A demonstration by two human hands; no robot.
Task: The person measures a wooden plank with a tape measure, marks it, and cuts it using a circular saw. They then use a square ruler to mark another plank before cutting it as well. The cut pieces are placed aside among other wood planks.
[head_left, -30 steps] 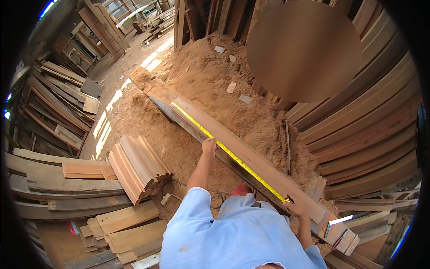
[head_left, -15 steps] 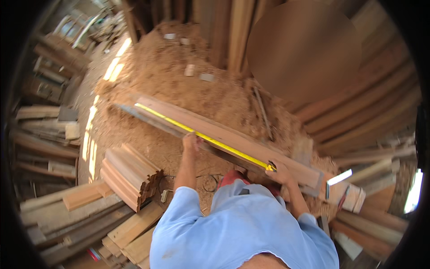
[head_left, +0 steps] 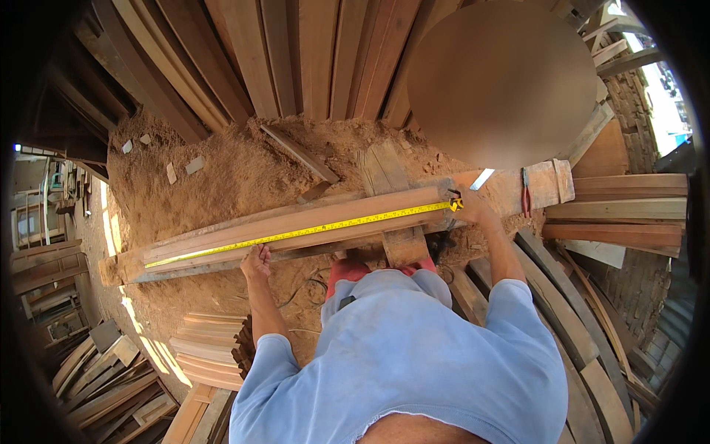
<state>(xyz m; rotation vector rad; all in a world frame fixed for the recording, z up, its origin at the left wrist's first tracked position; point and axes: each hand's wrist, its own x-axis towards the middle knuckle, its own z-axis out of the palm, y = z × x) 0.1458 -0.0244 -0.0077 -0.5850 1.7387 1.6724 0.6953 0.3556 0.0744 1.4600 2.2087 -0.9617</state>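
A yellow tape measure (head_left: pixel 347 223) is pulled out along a long reddish-brown wooden board (head_left: pixel 310 222) lying lengthwise before me. My right hand (head_left: pixel 469 209) is closed around the tape's case near the board's right end. The blade runs to the board's left end. My left hand (head_left: pixel 257 263) is at the board's near edge, fingers curled up against the blade's lower side. What those fingers grip is hidden.
The board rests on a longer timber beam over sawdust. Pliers with red handles (head_left: pixel 526 198) lie on the beam's right end. Upright planks (head_left: pixel 318 59) line the far side. A stack of moulded wood (head_left: pixel 211 348) stands at near left; curved planks (head_left: pixel 555 311) lie at near right.
My view has swung to the right, so the board now lies more nearly crosswise. The tape stays extended along it, with the right hand still on its case and the left hand still beside the blade.
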